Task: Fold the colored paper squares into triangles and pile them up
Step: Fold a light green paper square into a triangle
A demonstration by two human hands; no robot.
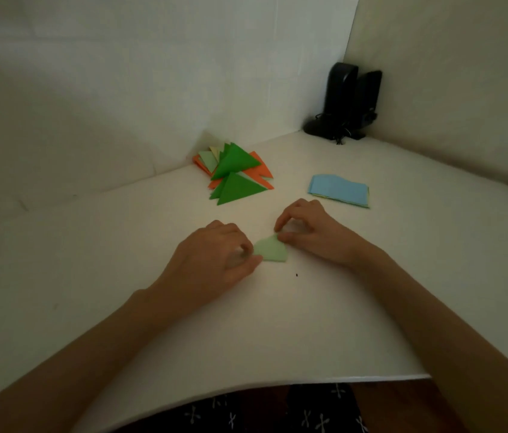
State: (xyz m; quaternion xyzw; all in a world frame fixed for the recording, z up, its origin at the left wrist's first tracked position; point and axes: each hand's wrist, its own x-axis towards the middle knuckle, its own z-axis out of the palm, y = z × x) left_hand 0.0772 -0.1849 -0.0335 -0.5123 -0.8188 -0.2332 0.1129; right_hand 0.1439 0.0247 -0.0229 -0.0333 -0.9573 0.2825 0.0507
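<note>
Both hands work a pale green folded paper piece (271, 250) on the white desk (309, 323): left hand (215, 257) fingers pinch its left corner, right hand (305, 229) fingers pinch its top corner.

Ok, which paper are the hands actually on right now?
The pale green piece, pinched by the left hand and right hand. The green and orange triangle pile and the blue-topped stack lie farther back, untouched.

The left hand (215, 254) covers one corner of the pale green paper (273, 252).
</note>
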